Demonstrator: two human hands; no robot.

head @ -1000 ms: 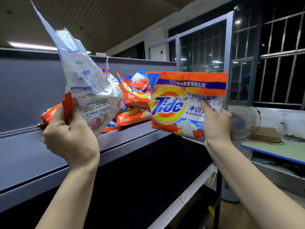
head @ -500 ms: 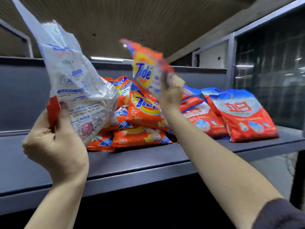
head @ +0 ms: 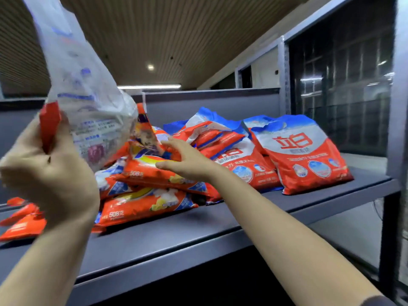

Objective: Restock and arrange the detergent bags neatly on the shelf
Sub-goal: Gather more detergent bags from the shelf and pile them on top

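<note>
Above the shelf's [head: 198,235] front edge, the left hand [head: 50,177] grips a white detergent bag [head: 88,102] upright; the right hand [head: 187,162], fingers spread loose, rests on the orange bags [head: 150,173] piled mid-shelf

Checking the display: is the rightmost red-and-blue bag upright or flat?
Upright, leaning back: the red-and-blue bag stands on its bottom edge on the shelf.

Glossy plastic detergent bags [head: 302,151], matt shelf [head: 198,235]
</note>
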